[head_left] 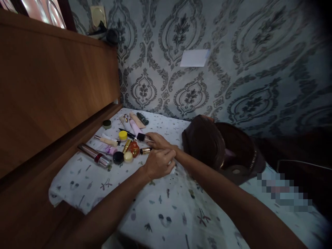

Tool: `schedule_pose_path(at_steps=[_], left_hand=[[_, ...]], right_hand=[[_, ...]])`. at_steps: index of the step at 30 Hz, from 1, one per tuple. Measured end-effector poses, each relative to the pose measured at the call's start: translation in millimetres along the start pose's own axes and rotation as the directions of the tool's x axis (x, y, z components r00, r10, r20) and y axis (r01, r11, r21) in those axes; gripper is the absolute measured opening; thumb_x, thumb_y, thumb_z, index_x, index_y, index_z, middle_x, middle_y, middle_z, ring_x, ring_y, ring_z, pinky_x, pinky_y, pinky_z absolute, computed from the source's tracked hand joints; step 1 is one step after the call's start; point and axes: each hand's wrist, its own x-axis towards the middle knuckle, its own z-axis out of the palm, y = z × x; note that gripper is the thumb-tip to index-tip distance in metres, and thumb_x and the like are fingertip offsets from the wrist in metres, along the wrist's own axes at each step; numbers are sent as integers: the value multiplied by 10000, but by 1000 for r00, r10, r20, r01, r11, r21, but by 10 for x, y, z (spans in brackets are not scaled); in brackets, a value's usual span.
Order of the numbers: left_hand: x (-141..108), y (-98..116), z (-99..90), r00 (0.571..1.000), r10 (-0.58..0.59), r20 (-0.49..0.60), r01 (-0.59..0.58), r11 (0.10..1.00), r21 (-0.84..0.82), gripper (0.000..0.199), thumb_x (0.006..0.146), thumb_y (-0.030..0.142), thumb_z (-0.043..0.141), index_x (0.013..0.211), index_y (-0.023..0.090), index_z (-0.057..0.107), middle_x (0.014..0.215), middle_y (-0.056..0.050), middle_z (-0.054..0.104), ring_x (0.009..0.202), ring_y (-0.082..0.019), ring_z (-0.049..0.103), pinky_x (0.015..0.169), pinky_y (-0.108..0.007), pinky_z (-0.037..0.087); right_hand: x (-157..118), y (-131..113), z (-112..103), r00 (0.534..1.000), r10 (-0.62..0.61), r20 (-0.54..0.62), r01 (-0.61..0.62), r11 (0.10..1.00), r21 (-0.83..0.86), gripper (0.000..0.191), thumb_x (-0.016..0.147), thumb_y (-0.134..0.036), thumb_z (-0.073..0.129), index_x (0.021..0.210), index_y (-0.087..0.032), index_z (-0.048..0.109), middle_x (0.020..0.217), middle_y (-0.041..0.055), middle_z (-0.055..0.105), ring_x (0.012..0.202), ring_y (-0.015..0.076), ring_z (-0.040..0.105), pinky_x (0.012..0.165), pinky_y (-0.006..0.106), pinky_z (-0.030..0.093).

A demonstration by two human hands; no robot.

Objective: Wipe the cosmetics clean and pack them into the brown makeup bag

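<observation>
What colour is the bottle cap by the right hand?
The cap is black, in the head view.

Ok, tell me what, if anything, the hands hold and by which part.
The right hand holds a black-capped bottle by its body; whether the left hand holds anything is unclear.

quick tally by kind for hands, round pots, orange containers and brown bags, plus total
Hands: 2 (left hand, right hand)
Round pots: 4 (yellow pot, black pot, cream pot, dark green pot)
Orange container: 1
Brown bag: 1
Total: 8
</observation>
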Motion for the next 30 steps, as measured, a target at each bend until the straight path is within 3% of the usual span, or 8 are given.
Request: schedule_pose_path(at_steps=[5, 8, 11, 17, 21, 23, 27, 30], left_hand=[[46, -117, -135, 978, -109, -181, 97, 993, -74, 163, 838, 141, 472, 950, 170, 586, 908, -94, 682, 863, -228, 660, 742, -325, 514], [102, -275, -270, 861, -416, -294, 331, 895, -298, 238, 897, 188, 444, 1093, 175, 578, 961, -80, 679, 908, -219, 647, 821, -336, 497], [158, -405, -363, 741, -656, -144, 451, 645, -617, 290, 951, 348, 450, 1151, 188, 585, 1036, -63, 689, 959, -203, 642, 843, -305, 491], [165, -385, -366, 868, -418, 266, 443, 415, -795, 358, 853, 464, 608, 1041, 172, 694, 1025, -50, 705, 1020, -229, 625, 916, -308, 475], [120, -322, -239, 863, -364, 351, 478, 362, -800, 354, 787, 468, 694, 981, 172, 702, 947, -30, 694, 959, -216, 629, 872, -293, 491], [104, -313, -156, 795, -484, 366, 534, 271, -801, 395, 741, 490, 733, 972, 171, 698, 912, -23, 692, 904, -208, 636, 823, -293, 503], [109, -350, -81, 551, -750, 366, 533, -21, -846, 555, 655, 511, 790, 1079, 178, 658, 857, -7, 694, 784, -174, 655, 739, -286, 517], [130, -388, -111, 495, -769, 404, 494, -134, -859, 583, 590, 491, 841, 1048, 181, 657, 797, 16, 686, 674, -141, 639, 651, -257, 513]], right_hand=[[-134, -31, -91, 975, 106, -193, -79, 987, 143, 411, 860, -316, 562, 1246, -178, 532, 1093, 68, 630, 967, 211, 581, 886, 353, 480], [-359, -215, -231, 935, 196, -297, -91, 939, 333, 371, 871, -403, 568, 1174, -192, 539, 968, 32, 614, 848, 184, 574, 769, 304, 485], [-713, -500, -316, 928, 241, -283, -80, 873, 482, 331, 896, -449, 553, 1133, -219, 562, 917, 10, 593, 737, 153, 547, 657, 265, 465], [-1200, -793, -219, 905, 259, -337, -52, 854, 518, 327, 906, -412, 567, 1172, -222, 570, 1015, 33, 645, 927, 196, 598, 837, 318, 479], [-1315, -752, -118, 857, 343, -383, -74, 819, 568, 333, 895, -426, 586, 1141, -202, 599, 1002, 41, 669, 927, 208, 620, 839, 327, 489], [-1357, -750, -83, 822, 361, -441, -88, 845, 527, 326, 883, -404, 597, 1136, -198, 606, 1027, 53, 678, 955, 221, 627, 865, 338, 487], [-1399, -786, -55, 769, 346, -538, -108, 899, 424, 318, 868, -350, 604, 1144, -193, 608, 1076, 80, 682, 992, 232, 633, 895, 353, 488], [-1395, -784, -58, 766, 342, -544, -97, 898, 429, 322, 868, -353, 606, 1147, -192, 618, 1083, 85, 694, 999, 233, 642, 891, 356, 495]])
